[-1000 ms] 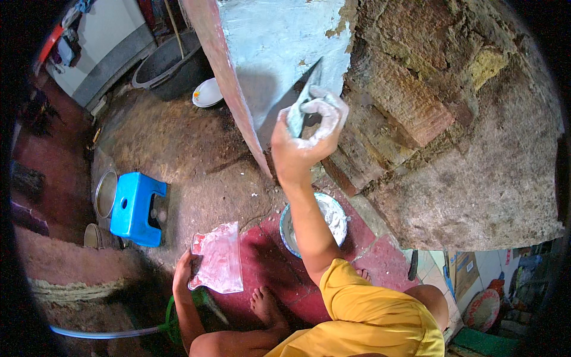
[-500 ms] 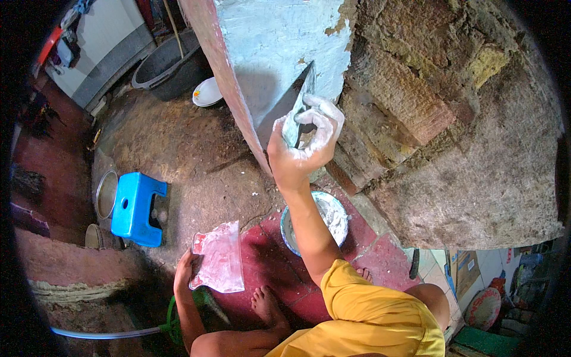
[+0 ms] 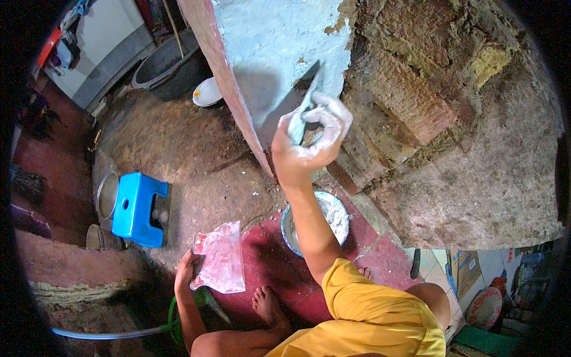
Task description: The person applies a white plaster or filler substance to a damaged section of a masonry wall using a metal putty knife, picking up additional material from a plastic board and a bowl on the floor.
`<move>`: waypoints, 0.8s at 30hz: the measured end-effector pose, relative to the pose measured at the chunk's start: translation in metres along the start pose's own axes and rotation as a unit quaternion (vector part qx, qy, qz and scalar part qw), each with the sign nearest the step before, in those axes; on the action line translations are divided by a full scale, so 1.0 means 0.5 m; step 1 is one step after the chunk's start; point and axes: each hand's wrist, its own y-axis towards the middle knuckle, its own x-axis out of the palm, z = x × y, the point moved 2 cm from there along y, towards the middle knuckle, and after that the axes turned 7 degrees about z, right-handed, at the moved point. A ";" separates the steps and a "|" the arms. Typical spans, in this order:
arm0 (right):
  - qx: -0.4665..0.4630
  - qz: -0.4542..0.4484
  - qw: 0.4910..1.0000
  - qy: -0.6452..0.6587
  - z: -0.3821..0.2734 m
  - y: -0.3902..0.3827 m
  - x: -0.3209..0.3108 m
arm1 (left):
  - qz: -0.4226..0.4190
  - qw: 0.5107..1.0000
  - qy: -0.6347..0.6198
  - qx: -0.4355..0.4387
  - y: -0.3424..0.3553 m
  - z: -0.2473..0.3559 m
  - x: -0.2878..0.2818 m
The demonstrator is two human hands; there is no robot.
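Observation:
In my right hand (image 3: 315, 134), coated with white paste, is a thin flat scraper (image 3: 306, 110) held edge-on, its tip up against the pale blue wall (image 3: 279, 41). My fingers curl round it, with thumb and fingertips pinching it. Whether it has a handle is hidden. Lower left, my left hand (image 3: 186, 271) grips the left edge of a clear, flat plastic sheet (image 3: 220, 259) smeared with white paste; red shows through it. Below my right forearm stands a round bowl (image 3: 339, 217) of white paste, partly covered by the arm.
A blue plastic stool (image 3: 135, 208) stands at left on the brown floor. Farther back are a black tub (image 3: 160, 77) and a white plate (image 3: 207, 92). Rough, crumbling masonry (image 3: 410, 107) fills the right. A green basket (image 3: 173, 321) and pale hose (image 3: 107, 334) lie lower left.
My right hand and the scraper have shifted slightly right along the wall. My left hand and the plastic sheet have stayed nearly still.

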 end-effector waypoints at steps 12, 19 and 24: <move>0.013 0.017 1.000 0.002 0.016 -0.004 0.008 | -0.007 1.000 -0.004 0.006 0.005 -0.004 0.001; 0.018 -0.023 0.999 0.032 0.003 -0.015 0.020 | -0.006 1.000 -0.019 -0.007 0.012 -0.016 -0.012; 0.035 0.047 0.998 0.005 0.023 0.003 0.011 | -0.005 1.000 -0.024 -0.013 -0.004 0.015 0.011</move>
